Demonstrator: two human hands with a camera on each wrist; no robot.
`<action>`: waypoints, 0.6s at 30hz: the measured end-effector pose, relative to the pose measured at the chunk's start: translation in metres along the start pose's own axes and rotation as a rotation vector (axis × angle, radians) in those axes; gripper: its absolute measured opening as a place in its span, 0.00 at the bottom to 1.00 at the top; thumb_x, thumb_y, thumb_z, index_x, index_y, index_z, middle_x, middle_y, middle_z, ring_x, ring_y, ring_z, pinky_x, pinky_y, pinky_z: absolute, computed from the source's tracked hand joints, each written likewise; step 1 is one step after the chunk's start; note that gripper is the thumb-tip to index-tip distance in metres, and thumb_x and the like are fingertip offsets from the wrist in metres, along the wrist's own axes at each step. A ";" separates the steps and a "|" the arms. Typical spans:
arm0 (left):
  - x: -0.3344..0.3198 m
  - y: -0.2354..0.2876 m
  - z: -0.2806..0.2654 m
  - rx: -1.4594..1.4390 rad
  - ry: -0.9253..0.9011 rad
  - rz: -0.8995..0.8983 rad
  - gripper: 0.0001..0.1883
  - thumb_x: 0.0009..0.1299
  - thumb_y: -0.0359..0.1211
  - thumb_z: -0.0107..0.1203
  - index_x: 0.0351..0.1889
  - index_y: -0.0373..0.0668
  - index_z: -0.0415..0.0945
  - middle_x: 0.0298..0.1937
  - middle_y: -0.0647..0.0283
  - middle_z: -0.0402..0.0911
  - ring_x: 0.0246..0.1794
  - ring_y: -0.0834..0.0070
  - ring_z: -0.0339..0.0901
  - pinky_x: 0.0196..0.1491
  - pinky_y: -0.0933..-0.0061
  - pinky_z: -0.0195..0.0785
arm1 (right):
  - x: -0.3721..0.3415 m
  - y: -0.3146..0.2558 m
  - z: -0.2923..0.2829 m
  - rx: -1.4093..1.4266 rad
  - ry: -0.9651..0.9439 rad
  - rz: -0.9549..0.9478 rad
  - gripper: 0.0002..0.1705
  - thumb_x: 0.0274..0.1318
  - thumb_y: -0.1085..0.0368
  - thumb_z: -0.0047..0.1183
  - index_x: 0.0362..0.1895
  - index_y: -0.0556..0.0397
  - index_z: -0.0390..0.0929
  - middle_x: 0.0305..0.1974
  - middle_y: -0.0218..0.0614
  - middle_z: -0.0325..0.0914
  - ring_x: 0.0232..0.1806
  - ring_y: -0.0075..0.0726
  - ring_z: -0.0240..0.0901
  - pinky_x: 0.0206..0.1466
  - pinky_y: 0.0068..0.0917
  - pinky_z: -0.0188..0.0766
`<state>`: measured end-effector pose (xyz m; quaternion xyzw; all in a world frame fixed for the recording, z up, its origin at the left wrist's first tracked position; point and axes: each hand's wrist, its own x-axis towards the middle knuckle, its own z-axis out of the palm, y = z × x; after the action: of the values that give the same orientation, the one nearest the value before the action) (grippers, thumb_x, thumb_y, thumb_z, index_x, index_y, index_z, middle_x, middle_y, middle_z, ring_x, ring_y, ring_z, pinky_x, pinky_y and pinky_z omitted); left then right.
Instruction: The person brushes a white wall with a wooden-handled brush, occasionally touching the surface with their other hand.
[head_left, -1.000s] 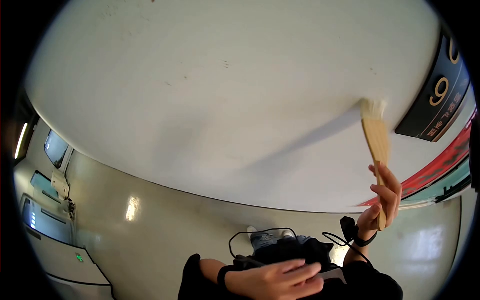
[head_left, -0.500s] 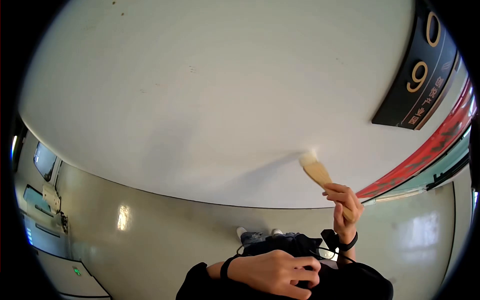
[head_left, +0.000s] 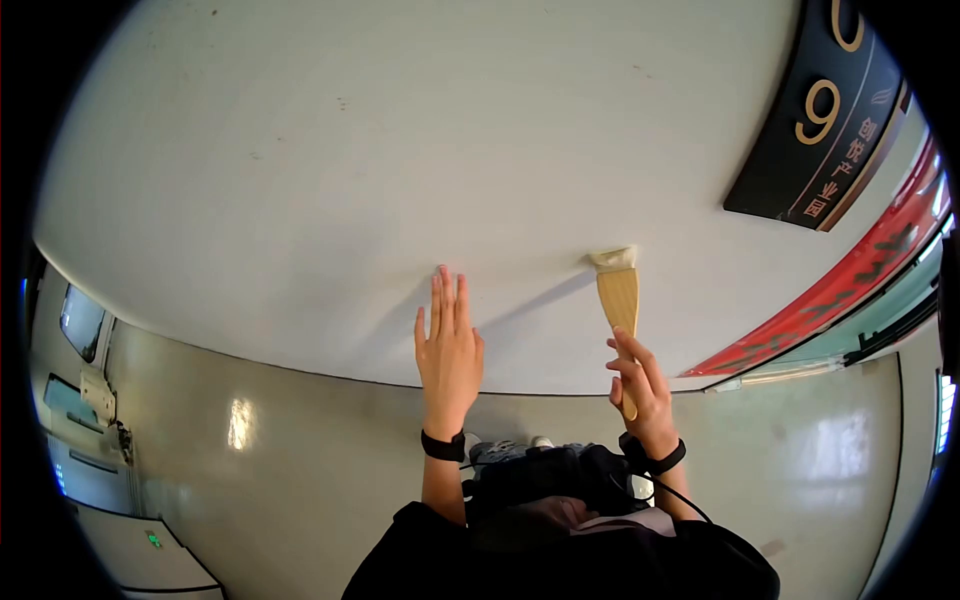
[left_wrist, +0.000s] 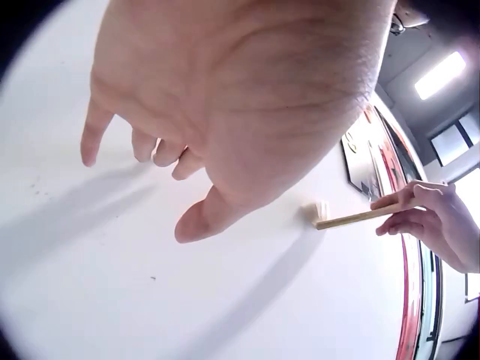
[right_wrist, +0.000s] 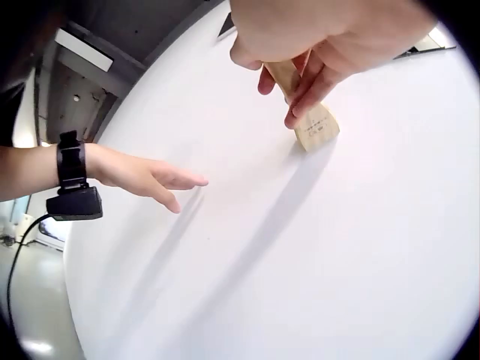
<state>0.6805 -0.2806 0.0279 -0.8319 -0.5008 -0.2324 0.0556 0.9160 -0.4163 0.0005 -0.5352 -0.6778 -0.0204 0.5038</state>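
My right hand (head_left: 650, 398) grips a flat wooden brush (head_left: 619, 296) by its handle. The brush's pale bristles (head_left: 614, 259) bend against the white wall (head_left: 480, 170). To the left, my left hand (head_left: 448, 362) is raised with its fingers stretched upward, fingertips right at the wall. Its palm (left_wrist: 247, 105) faces the wall, and the thumb stands apart in the left wrist view. Seen from the right wrist, the brush head (right_wrist: 319, 129) carries small dark lettering, and the left hand (right_wrist: 142, 176) holds nothing.
A dark sign (head_left: 815, 120) with gold figures is mounted on the wall at upper right. A red band (head_left: 840, 305) runs beneath it. Small dark marks (head_left: 342, 103) dot the wall. A shiny floor (head_left: 260, 470) lies below, with the person's shoes near the wall's foot.
My left hand has risen from in front of the body to the wall, its fingers straightening. The brush has moved left across the wall, first dipping, then rising, still in my right hand.
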 end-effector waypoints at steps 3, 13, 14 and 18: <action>0.002 -0.004 0.012 -0.075 0.015 -0.043 0.42 0.74 0.26 0.54 0.84 0.44 0.48 0.88 0.58 0.45 0.86 0.60 0.47 0.78 0.49 0.50 | -0.001 -0.003 -0.003 -0.001 -0.024 0.022 0.12 0.52 0.82 0.57 0.42 0.60 0.77 0.63 0.50 0.76 0.55 0.52 0.83 0.54 0.41 0.83; 0.005 -0.007 0.014 -0.090 0.027 -0.053 0.41 0.73 0.23 0.52 0.84 0.48 0.50 0.87 0.57 0.49 0.83 0.59 0.56 0.77 0.47 0.53 | 0.013 0.008 -0.005 0.135 -0.253 0.367 0.05 0.65 0.72 0.59 0.44 0.56 0.83 0.48 0.42 0.86 0.41 0.45 0.86 0.44 0.34 0.81; 0.003 -0.009 0.013 -0.072 0.018 -0.050 0.40 0.73 0.23 0.51 0.84 0.48 0.51 0.86 0.57 0.49 0.83 0.59 0.57 0.77 0.47 0.53 | 0.021 -0.006 -0.011 0.148 -0.183 0.271 0.05 0.65 0.70 0.60 0.43 0.55 0.83 0.49 0.41 0.86 0.41 0.47 0.86 0.43 0.34 0.81; 0.005 -0.006 0.014 -0.083 0.039 -0.057 0.42 0.70 0.21 0.55 0.83 0.46 0.53 0.87 0.60 0.49 0.80 0.59 0.61 0.76 0.49 0.55 | 0.036 -0.029 -0.015 0.180 0.028 -0.105 0.12 0.64 0.63 0.63 0.45 0.58 0.83 0.58 0.47 0.81 0.46 0.50 0.85 0.46 0.38 0.82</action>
<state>0.6822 -0.2694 0.0168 -0.8143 -0.5129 -0.2708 0.0242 0.9075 -0.4114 0.0483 -0.4511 -0.6969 0.0069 0.5576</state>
